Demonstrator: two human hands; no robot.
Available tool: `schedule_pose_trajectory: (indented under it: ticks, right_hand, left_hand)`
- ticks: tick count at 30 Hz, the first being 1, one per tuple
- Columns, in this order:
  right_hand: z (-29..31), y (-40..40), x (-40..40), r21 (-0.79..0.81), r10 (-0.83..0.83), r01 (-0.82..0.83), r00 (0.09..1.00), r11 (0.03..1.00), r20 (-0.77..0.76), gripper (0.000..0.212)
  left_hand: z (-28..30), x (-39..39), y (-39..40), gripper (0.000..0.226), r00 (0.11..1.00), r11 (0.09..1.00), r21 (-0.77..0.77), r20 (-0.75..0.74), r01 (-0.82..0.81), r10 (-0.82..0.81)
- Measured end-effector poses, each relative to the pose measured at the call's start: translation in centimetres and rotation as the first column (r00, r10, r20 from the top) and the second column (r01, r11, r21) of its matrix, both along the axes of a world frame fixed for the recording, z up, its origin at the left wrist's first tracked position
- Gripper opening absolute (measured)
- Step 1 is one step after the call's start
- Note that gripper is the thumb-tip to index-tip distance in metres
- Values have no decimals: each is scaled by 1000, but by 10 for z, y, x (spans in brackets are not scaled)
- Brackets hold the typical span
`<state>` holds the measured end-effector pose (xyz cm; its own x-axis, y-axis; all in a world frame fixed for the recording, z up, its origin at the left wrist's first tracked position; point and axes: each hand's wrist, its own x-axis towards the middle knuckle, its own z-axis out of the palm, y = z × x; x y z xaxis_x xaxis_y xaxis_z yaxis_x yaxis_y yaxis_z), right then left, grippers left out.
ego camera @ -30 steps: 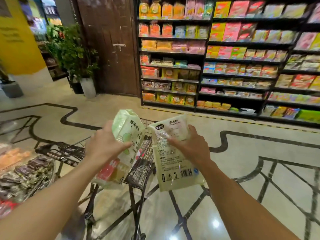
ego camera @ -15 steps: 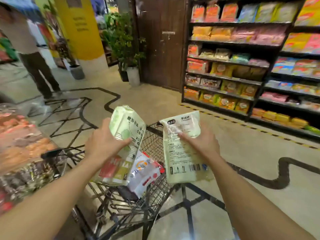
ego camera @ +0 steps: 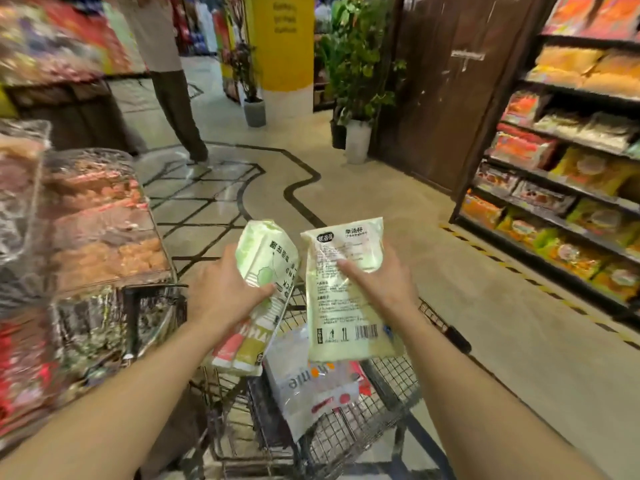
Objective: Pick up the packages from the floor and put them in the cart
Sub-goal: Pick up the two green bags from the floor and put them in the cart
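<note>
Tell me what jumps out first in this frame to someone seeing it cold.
Two pale packages held up at centre: the left hand grips a green-and-white package, the right hand holds a pale yellow package with a barcode. Below them stands a wire cart with a white bag already in it. Packed snack shelves fill the right side.

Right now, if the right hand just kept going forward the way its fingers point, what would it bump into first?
Nothing close, as far as I can tell. The right hand already grips the pale yellow package; its fingers point up and forward, over the cart toward bare floor. Depth is uncertain.
</note>
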<state>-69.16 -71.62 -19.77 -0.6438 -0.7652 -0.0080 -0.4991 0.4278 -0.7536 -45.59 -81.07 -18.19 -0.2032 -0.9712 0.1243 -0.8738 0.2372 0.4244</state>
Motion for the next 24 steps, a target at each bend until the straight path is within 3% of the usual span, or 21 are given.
schedule_pose_trajectory:
  ticks: [4,8,13,19,24]
  right_hand:
    - [-20,-43,-9,50,68,-68,998,996,18,92]
    - [-46,-76,-15,139,136,-146,988,979,78,67]
    - [-101,-102,-29,273,211,-235,971,933,115,88]
    - [-165,-128,-37,377,274,-322,945,869,176,78]
    - [-227,-142,-36,408,357,-416,909,812,216,104]
  left_hand:
    - [-22,-5,-23,101,997,994,84,-33,-64,67]
    - [-49,-8,-36,105,988,977,152,-16,-151,155]
    - [-91,-14,-46,94,966,932,272,-27,-240,256]
    - [-148,-27,-49,91,923,869,352,-34,-347,382]
    - [-192,-45,-50,72,853,765,437,12,-474,522]
